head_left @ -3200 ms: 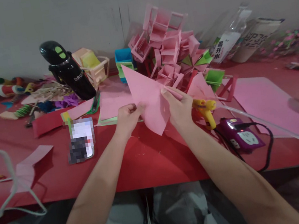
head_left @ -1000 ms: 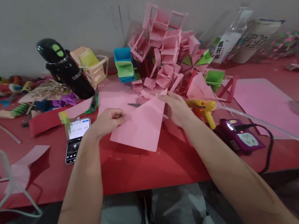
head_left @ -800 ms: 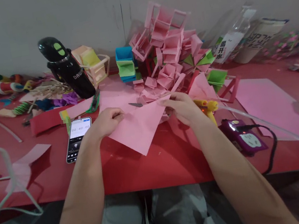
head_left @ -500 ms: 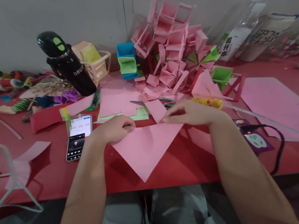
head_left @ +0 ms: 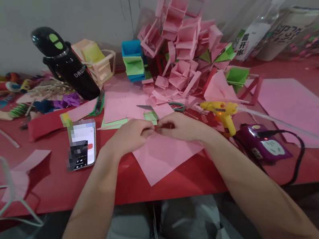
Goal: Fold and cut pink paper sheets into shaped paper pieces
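While pinching the far edge of the pink sheet (head_left: pixel 164 159) with the left hand (head_left: pixel 133 135), curled nearly closed, grips just beside it with the right hand (head_left: pixel 178 127), also drawn in to thumb and fingertips. Spreads the sheet from beneath both hands toward the near side of the red table (head_left: pixel 182 183). Beyond the fingertips, shows scissors (head_left: pixel 144 107) partly covered by a pink strip (head_left: pixel 164 111); farther past the right hand, a heap of pink paper pieces (head_left: pixel 184 40); right of that hand, a yellow glue gun (head_left: pixel 222 110); left of the left hand, a phone (head_left: pixel 85 143).
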Tool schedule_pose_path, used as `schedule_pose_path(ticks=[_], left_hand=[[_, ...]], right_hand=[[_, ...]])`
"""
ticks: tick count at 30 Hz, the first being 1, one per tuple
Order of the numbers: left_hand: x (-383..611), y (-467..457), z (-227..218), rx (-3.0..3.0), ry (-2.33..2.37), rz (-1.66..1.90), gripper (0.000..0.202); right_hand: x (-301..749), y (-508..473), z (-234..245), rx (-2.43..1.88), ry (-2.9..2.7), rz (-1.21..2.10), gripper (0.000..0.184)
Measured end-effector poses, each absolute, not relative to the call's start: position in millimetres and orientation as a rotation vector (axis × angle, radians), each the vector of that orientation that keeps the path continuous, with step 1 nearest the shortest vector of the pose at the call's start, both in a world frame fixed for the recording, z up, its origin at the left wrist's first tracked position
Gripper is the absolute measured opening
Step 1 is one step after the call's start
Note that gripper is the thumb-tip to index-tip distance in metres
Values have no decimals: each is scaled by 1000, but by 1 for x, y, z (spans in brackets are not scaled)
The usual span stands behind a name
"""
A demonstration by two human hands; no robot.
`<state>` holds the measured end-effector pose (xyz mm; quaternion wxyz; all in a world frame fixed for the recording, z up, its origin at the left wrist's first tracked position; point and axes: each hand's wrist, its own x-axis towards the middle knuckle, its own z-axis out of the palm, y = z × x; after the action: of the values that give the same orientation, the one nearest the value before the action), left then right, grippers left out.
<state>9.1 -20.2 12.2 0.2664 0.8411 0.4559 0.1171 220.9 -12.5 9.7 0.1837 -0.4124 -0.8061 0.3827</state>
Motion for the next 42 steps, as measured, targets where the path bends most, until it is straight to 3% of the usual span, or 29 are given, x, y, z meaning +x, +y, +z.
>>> schedule_pose_path(ticks=[19, 28, 33, 36, 42], left_hand=[[-53, 13, 6, 2112, 1590, 538, 19], [-68, 11, 14, 1945, 1807, 963, 18], [-29, -9, 24, 2061, 1644, 1453, 28], [0, -21, 23, 2390, 1330, 1429, 23], [15, -24, 18, 2515, 1122, 1137, 20]], right_hand=[[255, -2, 21, -1275, -2201, 1094, 17], [261, 3, 23, -1386, -1548, 907, 19], [235, -10, 26, -1046, -1466, 1368, 49], [222, -17, 27, -819, -1360, 1521, 67], [220, -9, 15, -1033, -1040, 1350, 28]])
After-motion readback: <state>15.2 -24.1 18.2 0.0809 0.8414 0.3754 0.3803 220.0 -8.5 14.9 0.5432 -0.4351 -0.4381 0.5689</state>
